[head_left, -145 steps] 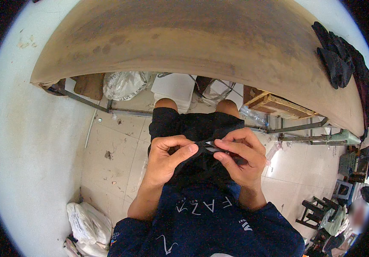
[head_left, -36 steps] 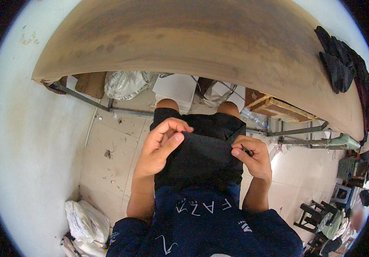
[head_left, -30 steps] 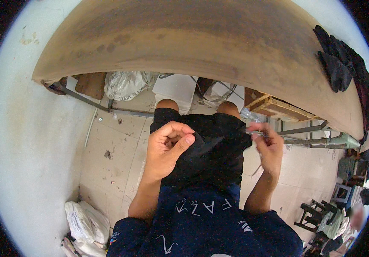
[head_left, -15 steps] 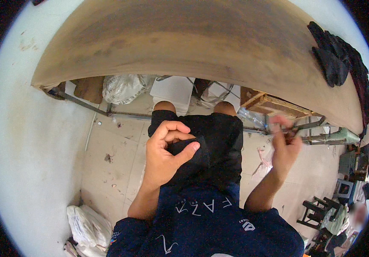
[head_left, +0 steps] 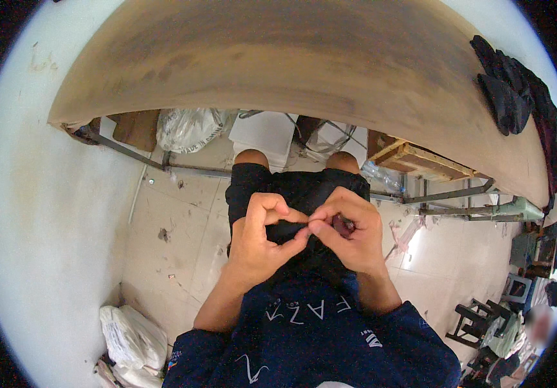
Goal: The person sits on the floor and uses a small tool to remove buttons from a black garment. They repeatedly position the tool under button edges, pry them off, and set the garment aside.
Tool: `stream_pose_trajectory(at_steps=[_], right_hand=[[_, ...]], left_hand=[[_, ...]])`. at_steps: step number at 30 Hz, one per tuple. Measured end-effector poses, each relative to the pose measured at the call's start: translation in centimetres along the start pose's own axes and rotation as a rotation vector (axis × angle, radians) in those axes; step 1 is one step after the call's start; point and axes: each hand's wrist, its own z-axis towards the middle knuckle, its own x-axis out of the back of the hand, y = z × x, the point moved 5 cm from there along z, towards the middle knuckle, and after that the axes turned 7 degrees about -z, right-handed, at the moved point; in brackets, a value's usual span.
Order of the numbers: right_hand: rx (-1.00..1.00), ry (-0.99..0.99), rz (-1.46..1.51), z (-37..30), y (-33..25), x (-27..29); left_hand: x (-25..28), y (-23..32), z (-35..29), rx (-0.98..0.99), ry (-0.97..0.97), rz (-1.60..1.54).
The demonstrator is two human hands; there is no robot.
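My left hand (head_left: 262, 239) and my right hand (head_left: 349, 233) meet in front of my lap, thumb and forefinger pinched together on each. Their fingertips touch or nearly touch over the black shorts (head_left: 298, 184). Whatever is pinched there is too small to make out against the dark cloth. A small dark reddish thing (head_left: 343, 225) shows within the curled fingers of my right hand; its kind cannot be told.
Ahead stands a long table with a stained brown cloth cover (head_left: 272, 71). Black garments (head_left: 508, 103) lie at its right end. Beneath are a clear plastic bag (head_left: 191, 129), white stacked sheets (head_left: 262, 139) and a wooden drawer (head_left: 427, 161). White bags (head_left: 133, 339) sit lower left; a dark stool (head_left: 475, 320) stands right.
My right hand has come in from the far right to meet the left at the fingertips. My left hand has shifted slightly right, its thumb and forefinger closing together.
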Motion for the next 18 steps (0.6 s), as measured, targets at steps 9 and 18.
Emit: stream_pose_trajectory(at_steps=[9,18], right_hand=[[-0.415,0.047,0.438,-1.5,3.0,-0.4],[-0.077,0.185,-0.205,-0.9,-1.6,1.8]], left_hand=[[0.2,-1.9,-0.2,0.098,0.101,-0.183],[0.4,-1.6,0.2,0.058,0.15,-0.088]])
